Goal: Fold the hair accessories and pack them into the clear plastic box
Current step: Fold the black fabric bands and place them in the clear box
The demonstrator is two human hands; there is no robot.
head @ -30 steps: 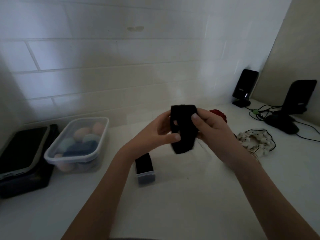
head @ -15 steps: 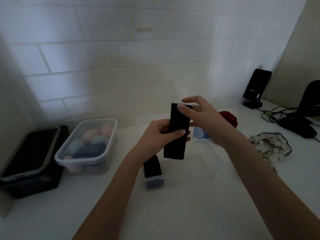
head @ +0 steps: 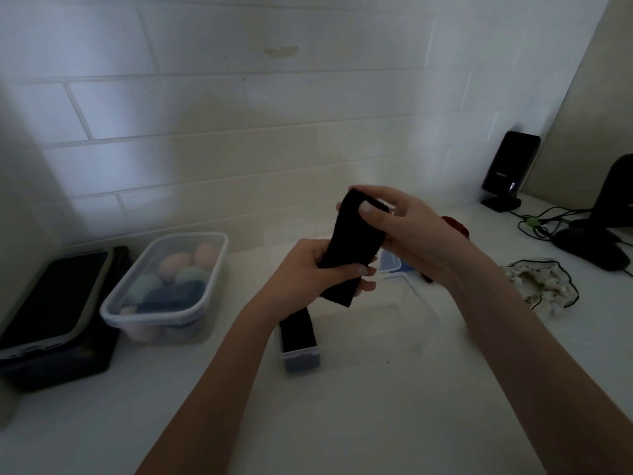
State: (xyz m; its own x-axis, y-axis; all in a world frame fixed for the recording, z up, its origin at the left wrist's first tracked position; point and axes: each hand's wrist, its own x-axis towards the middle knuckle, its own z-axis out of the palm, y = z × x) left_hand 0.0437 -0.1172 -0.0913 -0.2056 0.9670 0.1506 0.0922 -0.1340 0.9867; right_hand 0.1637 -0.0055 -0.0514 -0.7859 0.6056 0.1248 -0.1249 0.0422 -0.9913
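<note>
Left hand (head: 313,269) grips black headband (head: 352,248) low; right hand (head: 407,228) pinches its top, above clear plastic box (head: 416,303).

Off to the left there's a lidded plastic tub (head: 164,286) full of pastel egg-shaped sponges, right beside a dark case (head: 51,310) against the tiled wall (head: 239,132). Over in the right corner, a black speaker (head: 508,169) stands upright, with a tangle of cables (head: 544,224) near it.
</note>
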